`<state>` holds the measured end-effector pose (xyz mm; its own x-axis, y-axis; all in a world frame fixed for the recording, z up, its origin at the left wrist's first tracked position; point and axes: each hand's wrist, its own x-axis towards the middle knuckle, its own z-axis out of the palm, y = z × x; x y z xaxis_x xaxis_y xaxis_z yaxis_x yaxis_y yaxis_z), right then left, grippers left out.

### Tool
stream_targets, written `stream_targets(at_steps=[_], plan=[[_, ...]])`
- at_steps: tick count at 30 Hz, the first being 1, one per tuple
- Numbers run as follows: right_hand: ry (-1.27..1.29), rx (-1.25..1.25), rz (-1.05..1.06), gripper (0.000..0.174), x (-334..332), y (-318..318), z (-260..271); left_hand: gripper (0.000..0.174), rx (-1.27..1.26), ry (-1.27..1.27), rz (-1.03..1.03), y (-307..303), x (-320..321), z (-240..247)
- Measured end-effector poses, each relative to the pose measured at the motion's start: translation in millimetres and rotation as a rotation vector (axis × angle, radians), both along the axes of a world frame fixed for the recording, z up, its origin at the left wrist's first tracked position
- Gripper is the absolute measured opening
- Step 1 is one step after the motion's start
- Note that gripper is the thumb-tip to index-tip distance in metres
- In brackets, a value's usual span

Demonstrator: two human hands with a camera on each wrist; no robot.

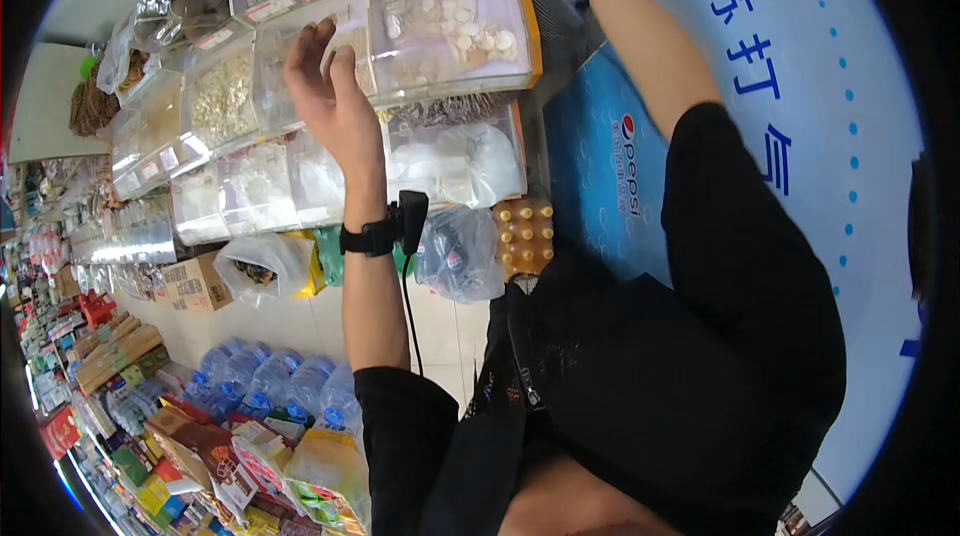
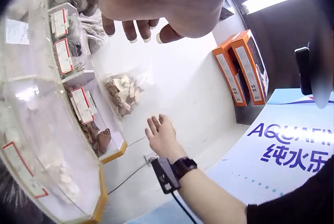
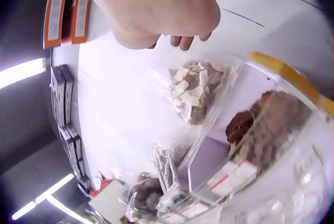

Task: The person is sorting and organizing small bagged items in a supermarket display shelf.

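My left hand [image 1: 335, 101] is raised in front of the clear-fronted bins, its fingers loosely bent and holding nothing. Below it in the head view lies a bin of pale round slices [image 1: 465, 31]. My right hand [image 2: 163, 136] reaches toward the white wall with fingers spread and nothing in them; in the head view it is cut off at the top edge, past the wrist strap. Nearest to it is a clear plastic bag of pale and brown dried slices [image 3: 195, 91] behind the upper bins. A gap shows between the bag and the right fingertips [image 3: 186, 42].
Bins with red-edged price labels [image 2: 82, 105] stand in tiers, with brown dried pieces [image 3: 271, 125] in one. Orange boxes [image 2: 240, 70] stand by the wall. A blue Pepsi panel [image 1: 610, 156] is at the right. Water bottles [image 1: 285, 381] and packed goods fill the lower left.
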<state>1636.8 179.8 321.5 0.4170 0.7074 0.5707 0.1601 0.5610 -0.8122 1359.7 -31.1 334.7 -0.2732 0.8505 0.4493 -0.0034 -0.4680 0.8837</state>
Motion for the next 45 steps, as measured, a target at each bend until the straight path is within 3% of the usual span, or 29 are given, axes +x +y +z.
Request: stream_targets(at_steps=[3, 4, 6, 8, 9, 11, 12, 14, 15, 17, 18, 20, 24, 27, 30, 32, 33, 35, 37, 39, 42, 45], plan=[[0.152, -0.225, -0.115, 0.041, -3.3, -59.2, -61.6, 0.039, 0.014, -0.054, 0.006, -8.5, 3.3, -1.1], [0.064, -0.136, -0.106, 0.067, -6.1, -82.9, -61.4, 0.037, 0.014, -0.089, -0.002, -11.9, 5.7, 0.1], [-0.158, -0.318, -0.266, 0.055, -6.6, -126.8, -68.3, 0.036, 0.016, -0.143, -0.002, -16.9, 9.5, 0.3], [-0.490, -0.605, -0.291, 0.076, 6.8, -151.4, -91.1, 0.035, 0.023, -0.103, -0.014, -21.0, 8.3, -3.9], [-0.502, -0.604, -0.287, 0.076, 7.0, -159.9, -99.5, 0.035, 0.021, -0.113, -0.005, -24.0, 8.3, -6.8], [-0.604, -0.909, -0.074, 0.073, 9.0, -176.9, -110.3, 0.036, -0.025, -0.118, -0.006, -30.0, 8.6, -13.1], [-0.606, -0.910, -0.077, 0.073, 5.2, -187.8, -100.6, 0.036, -0.026, -0.121, -0.008, -31.1, 8.3, -19.1], [-0.524, -1.036, 0.273, 0.093, -4.8, -204.4, -83.8, 0.034, -0.122, -0.080, 0.015, -33.5, 5.6, -33.8], [-0.520, -1.040, 0.271, 0.093, -4.2, -205.1, -94.0, 0.034, -0.126, -0.078, 0.011, -34.0, 3.3, -42.4], [-0.901, -0.848, 0.162, 0.111, -5.6, -203.1, -115.0, 0.032, -0.312, 0.012, -0.022, -33.7, -1.8, -62.6], [-0.895, -0.852, 0.161, 0.111, -8.4, -202.1, -118.3, 0.032, -0.348, -0.005, -0.029, -32.3, -1.8, -74.4], [-1.131, -0.766, -0.029, 0.111, -14.2, -207.2, -124.6, 0.033, -0.423, 0.027, -0.046, -34.6, -6.2, -94.0], [-1.081, -0.806, -0.068, 0.116, -15.0, -212.2, -113.1, 0.035, -0.537, 0.114, -0.062, -40.1, -11.6, -105.1], [-1.167, -0.665, -0.198, 0.116, -14.6, -217.2, -102.3, 0.036, -0.558, 0.141, -0.069, -41.4, -13.7, -105.4], [-1.190, -0.469, -0.241, 0.114, -8.8, -212.1, -93.7, 0.035, -0.532, 0.137, -0.071, -41.5, -11.3, -100.2], [-1.013, -0.148, -0.208, 0.089, -3.3, -196.5, -84.5, 0.034, -0.514, 0.126, -0.072, -39.3, -8.8, -97.8], [-1.010, -0.145, -0.214, 0.089, -2.0, -187.5, -73.6, 0.034, -0.503, 0.146, -0.076, -36.5, -7.1, -99.5], [-0.909, -0.130, -0.139, 0.073, 0.8, -163.5, -46.8, 0.035, -0.486, 0.171, -0.083, -29.7, -3.7, -98.4], [-0.925, -0.167, -0.096, 0.076, 2.4, -142.4, -12.2, 0.032, -0.470, 0.142, -0.116, -26.6, 1.3, -92.4], [-0.527, -0.337, 0.284, 0.038, -1.0, -127.6, 15.9, 0.032, -0.448, 0.164, -0.126, -22.6, 4.5, -86.3], [-0.568, -0.326, 0.089, 0.037, -1.6, -96.5, 20.9, 0.031, -0.413, 0.182, -0.132, -18.5, 8.2, -79.5], [-0.652, -0.325, 0.118, 0.038, 6.9, -65.7, 16.3, 0.031, -0.387, 0.186, -0.138, -16.1, 10.3, -76.6]])
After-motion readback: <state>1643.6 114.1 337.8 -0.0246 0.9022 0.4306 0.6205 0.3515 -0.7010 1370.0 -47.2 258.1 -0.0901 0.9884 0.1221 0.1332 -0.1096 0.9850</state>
